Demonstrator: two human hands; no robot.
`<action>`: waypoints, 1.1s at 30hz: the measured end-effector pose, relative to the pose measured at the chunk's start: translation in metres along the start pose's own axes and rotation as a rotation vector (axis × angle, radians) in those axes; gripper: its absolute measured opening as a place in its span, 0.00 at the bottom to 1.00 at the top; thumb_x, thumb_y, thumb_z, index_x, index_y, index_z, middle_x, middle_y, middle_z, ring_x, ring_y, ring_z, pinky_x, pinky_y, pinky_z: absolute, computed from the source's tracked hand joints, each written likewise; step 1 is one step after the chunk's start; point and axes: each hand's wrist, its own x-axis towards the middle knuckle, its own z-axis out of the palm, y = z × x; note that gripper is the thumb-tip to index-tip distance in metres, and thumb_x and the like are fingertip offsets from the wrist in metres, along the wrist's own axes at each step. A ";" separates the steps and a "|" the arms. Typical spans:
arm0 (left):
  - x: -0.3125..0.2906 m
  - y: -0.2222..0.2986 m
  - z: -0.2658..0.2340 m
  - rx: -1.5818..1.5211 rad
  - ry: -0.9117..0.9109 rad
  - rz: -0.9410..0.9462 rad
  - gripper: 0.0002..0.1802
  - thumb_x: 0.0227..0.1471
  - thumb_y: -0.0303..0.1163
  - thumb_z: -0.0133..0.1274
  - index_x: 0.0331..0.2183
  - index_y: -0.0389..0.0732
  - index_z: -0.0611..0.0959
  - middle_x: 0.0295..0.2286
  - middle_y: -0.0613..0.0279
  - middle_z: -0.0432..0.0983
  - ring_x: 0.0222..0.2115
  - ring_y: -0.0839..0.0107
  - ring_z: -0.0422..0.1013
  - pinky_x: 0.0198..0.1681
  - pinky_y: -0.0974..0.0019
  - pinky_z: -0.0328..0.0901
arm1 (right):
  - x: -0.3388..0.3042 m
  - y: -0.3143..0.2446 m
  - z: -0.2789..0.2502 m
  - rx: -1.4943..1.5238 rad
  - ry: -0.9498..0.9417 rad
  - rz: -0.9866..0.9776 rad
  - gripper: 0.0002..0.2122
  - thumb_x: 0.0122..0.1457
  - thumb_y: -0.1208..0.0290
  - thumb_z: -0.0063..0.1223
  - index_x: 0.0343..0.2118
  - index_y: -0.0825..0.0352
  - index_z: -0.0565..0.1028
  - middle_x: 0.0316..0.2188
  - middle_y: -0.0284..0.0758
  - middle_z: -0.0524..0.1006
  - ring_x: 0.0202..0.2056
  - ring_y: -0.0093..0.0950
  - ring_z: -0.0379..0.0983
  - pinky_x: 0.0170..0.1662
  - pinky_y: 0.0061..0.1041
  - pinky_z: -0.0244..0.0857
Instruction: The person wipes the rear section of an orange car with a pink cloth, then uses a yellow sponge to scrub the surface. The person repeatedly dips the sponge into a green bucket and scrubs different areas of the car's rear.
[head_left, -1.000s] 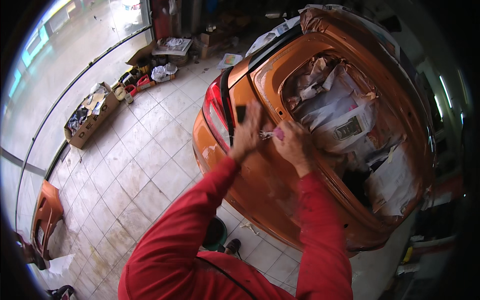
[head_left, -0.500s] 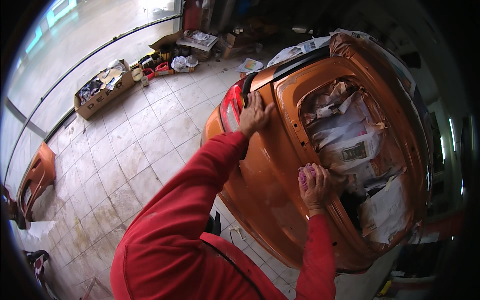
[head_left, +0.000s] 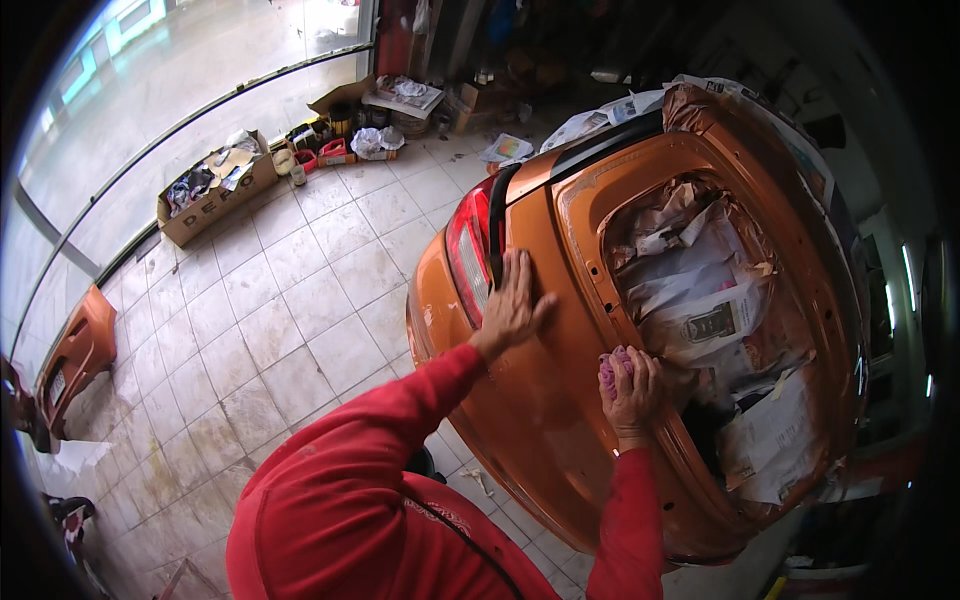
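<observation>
An orange car's rear end fills the middle and right. My left hand lies on its panel with outstretched fingers, beside the red and clear tail light. In my right hand is a crumpled pink cloth, gripped against the panel at the lower edge of the window opening. Crumpled paper and plastic sheeting cover most of that opening. My red sleeves reach in from the lower edge.
At the far left stands a cardboard box of rags and paper, near tins and crumpled paper. An orange bumper rests on the tiled floor at the left. Newspaper lies over the car's far side.
My left hand has slid down the panel, away from the top of the tail light. My right hand still holds the pink cloth at almost the same place. The view has shifted slightly.
</observation>
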 end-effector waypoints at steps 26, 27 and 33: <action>-0.045 0.050 0.004 -0.001 -0.031 0.374 0.57 0.66 0.69 0.44 0.71 0.25 0.59 0.73 0.34 0.48 0.76 0.43 0.43 0.78 0.45 0.39 | 0.004 0.000 -0.010 -0.042 -0.042 -0.003 0.23 0.61 0.61 0.66 0.59 0.54 0.75 0.62 0.38 0.73 0.64 0.43 0.68 0.69 0.52 0.62; -0.037 0.027 -0.003 0.030 -0.087 0.462 0.57 0.67 0.69 0.43 0.72 0.26 0.58 0.73 0.33 0.48 0.76 0.43 0.44 0.78 0.47 0.41 | 0.001 -0.003 -0.007 -0.023 -0.043 0.006 0.23 0.61 0.61 0.66 0.59 0.54 0.75 0.62 0.38 0.73 0.64 0.43 0.68 0.70 0.53 0.62; 0.123 -0.031 -0.052 0.072 0.027 0.025 0.57 0.67 0.71 0.41 0.72 0.28 0.56 0.74 0.35 0.46 0.75 0.44 0.47 0.70 0.51 0.63 | 0.009 -0.018 -0.001 0.029 -0.039 0.032 0.24 0.60 0.62 0.66 0.60 0.52 0.75 0.62 0.38 0.73 0.63 0.43 0.69 0.69 0.52 0.62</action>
